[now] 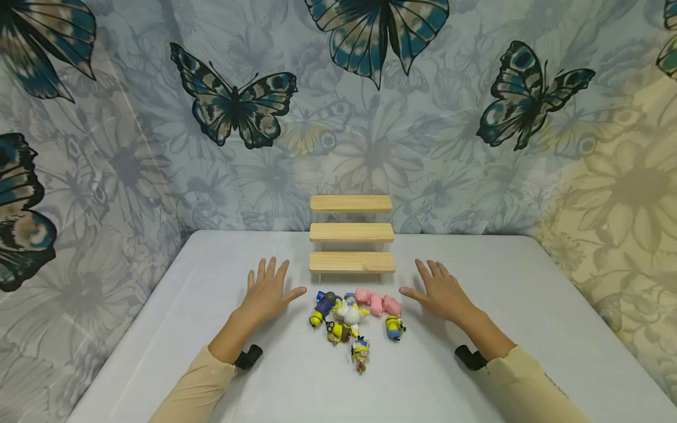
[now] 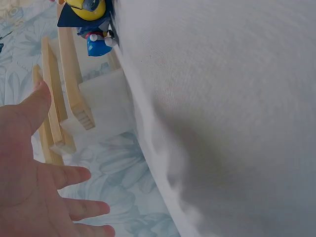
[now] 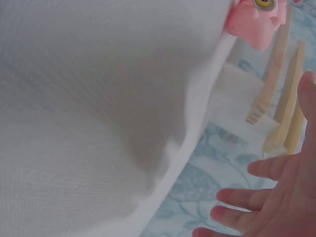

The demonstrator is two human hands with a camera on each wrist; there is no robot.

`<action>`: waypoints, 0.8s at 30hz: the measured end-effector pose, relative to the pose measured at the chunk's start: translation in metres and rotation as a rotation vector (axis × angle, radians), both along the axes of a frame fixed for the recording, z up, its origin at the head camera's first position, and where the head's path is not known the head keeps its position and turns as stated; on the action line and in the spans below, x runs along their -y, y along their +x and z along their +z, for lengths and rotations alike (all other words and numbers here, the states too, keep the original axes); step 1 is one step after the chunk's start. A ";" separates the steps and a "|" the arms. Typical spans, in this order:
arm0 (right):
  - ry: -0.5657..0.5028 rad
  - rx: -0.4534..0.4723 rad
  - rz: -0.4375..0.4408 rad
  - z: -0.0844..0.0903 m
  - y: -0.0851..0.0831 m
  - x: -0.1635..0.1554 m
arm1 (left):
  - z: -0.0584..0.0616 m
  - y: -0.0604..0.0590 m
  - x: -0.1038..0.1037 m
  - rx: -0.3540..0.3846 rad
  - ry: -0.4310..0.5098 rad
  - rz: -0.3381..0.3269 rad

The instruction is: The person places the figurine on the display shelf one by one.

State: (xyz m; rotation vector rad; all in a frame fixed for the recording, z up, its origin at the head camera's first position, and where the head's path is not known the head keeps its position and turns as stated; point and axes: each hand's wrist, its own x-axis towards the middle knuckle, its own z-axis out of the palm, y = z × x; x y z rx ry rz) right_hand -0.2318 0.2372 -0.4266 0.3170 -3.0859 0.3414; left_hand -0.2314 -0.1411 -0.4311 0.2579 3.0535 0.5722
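Left hand (image 1: 268, 292) flat on the table (image 1: 158, 329), palm down, fingers straight and fanned, thumb angled toward the toy pile, holding nothing. Right hand (image 1: 439, 290) mirroring it on the other side, fingers spread wide and straight, thumb pointing inward, also holding nothing. Between the two, well short of either thumb, a jumble of small plastic figures (image 1: 355, 320): glossy yellow ones in blue overalls, one white, a couple of smooth pink ones (image 1: 376, 302) at the back of the heap. Just behind the pile, a three-step wooden stand (image 1: 351, 235), pale unfinished planks with visible grain on white supports, rising toward the backdrop. Tabletop draped in matte white cloth with a fine weave, seen close in both wrist views. Behind and on both sides, a soft fabric backdrop (image 1: 370, 117) printed with faded flowers and bold blue-black butterflies. Cream sleeves (image 1: 201, 382) on both arms.
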 end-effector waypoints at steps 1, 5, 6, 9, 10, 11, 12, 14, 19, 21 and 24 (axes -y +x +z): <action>-0.001 -0.003 0.003 0.001 0.000 0.000 | 0.000 -0.001 0.000 0.007 0.001 0.003; -0.004 -0.002 0.019 0.004 0.000 0.000 | 0.003 -0.002 0.000 0.019 -0.001 0.001; -0.003 0.002 0.021 0.004 0.001 0.000 | 0.003 -0.002 0.000 0.023 0.000 0.000; -0.002 0.011 0.031 0.005 0.002 0.000 | 0.003 -0.003 0.000 0.031 0.003 0.001; -0.004 0.015 0.031 0.005 0.002 0.000 | 0.004 -0.003 0.000 0.034 0.008 0.002; -0.006 0.016 0.033 0.005 0.002 0.000 | 0.004 -0.003 0.000 0.040 0.013 0.002; -0.007 0.018 0.034 0.005 0.002 0.000 | 0.004 -0.003 0.000 0.044 0.018 0.003; -0.009 0.020 0.041 0.004 0.003 0.001 | 0.005 -0.003 0.000 0.058 0.037 0.001; -0.015 0.035 0.046 0.001 0.004 0.001 | 0.006 -0.003 -0.001 0.087 0.071 -0.002; -0.024 0.039 0.045 0.001 0.004 0.001 | 0.005 -0.003 0.000 0.093 0.077 -0.001; -0.043 0.036 0.053 0.001 0.005 0.001 | 0.003 -0.003 0.000 0.093 0.098 -0.003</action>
